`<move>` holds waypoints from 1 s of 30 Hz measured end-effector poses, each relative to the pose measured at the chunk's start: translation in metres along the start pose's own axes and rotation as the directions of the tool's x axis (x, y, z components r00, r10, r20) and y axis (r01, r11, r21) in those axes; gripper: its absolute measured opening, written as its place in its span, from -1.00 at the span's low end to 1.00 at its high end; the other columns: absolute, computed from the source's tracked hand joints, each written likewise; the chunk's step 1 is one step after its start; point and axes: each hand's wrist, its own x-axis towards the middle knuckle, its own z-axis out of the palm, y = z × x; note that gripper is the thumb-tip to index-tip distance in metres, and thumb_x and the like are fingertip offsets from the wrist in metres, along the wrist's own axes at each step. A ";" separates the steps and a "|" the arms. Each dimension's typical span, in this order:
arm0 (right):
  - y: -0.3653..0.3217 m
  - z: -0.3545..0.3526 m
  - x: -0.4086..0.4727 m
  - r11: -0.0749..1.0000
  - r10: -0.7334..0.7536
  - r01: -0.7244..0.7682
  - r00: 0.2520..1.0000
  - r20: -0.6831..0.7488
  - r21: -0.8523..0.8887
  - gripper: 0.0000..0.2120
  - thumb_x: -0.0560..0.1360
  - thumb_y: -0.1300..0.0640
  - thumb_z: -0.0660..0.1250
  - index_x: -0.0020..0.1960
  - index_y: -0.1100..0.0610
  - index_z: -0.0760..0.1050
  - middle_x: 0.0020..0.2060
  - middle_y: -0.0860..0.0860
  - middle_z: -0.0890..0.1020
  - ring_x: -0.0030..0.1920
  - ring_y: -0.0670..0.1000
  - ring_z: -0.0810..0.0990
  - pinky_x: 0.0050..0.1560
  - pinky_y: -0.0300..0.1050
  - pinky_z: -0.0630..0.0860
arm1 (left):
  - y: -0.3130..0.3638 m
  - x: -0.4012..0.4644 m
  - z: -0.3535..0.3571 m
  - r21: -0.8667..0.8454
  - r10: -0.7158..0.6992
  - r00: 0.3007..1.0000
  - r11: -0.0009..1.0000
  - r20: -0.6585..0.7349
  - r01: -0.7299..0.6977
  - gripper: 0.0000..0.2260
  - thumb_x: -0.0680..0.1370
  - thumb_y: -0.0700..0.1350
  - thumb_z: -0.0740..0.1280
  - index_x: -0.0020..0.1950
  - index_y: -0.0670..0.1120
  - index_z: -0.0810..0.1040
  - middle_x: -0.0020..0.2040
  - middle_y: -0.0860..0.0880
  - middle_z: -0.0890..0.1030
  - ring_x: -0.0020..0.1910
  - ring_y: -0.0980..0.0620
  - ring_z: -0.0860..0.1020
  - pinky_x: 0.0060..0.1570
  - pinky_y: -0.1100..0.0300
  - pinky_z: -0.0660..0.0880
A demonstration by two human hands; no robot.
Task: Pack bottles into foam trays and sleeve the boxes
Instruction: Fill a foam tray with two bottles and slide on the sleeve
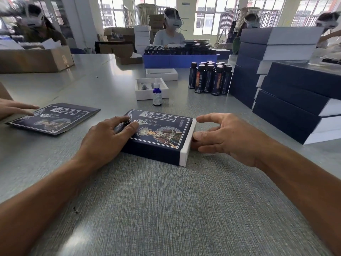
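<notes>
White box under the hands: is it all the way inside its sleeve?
No: the white box sticks out of the right end of the sleeve, with the right hand at that end.

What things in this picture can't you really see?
- Head view: what is inside the white inner box; the dark printed sleeve covers it.
- The small writing on the blue dropper bottle: too small to read.
- The right hand: blurred, so whether its fingers touch the box end is unclear.
- The stacked boxes: cut off by the right edge.
</notes>
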 end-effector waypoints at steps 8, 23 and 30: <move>0.001 0.005 -0.001 0.997 -0.019 0.016 0.999 0.049 0.072 -0.43 0.38 0.25 0.47 0.35 0.08 0.42 -0.04 0.12 0.73 -0.02 0.12 0.72 -0.18 -0.14 0.66 | -0.002 0.002 0.002 -0.008 0.004 1.000 1.000 -0.006 -0.004 -0.54 0.52 0.31 0.27 0.33 0.12 0.55 0.27 0.00 0.60 0.21 -0.01 0.52 0.15 0.09 0.40; 0.001 0.018 -0.004 0.996 -0.059 0.061 0.998 0.024 -0.064 -0.43 0.46 0.19 0.46 0.41 0.05 0.36 -0.04 0.08 0.74 -0.03 0.04 0.73 -0.13 -0.17 0.65 | 0.002 0.000 -0.001 0.063 0.006 1.000 0.998 0.025 -0.008 -0.50 0.52 0.33 0.23 0.37 0.11 0.51 0.32 -0.03 0.55 0.21 -0.06 0.51 0.11 0.06 0.41; 0.007 0.014 0.010 0.989 0.145 -0.148 0.972 -0.185 0.001 -0.48 0.51 0.01 0.43 0.35 0.27 0.41 -0.10 0.17 0.73 -0.22 0.06 0.72 -0.31 -0.13 0.61 | 0.017 -0.011 0.008 0.037 0.010 0.998 0.999 0.059 -0.012 -0.37 0.44 0.40 0.13 0.39 0.10 0.49 0.30 -0.03 0.55 0.12 0.00 0.50 0.03 0.12 0.38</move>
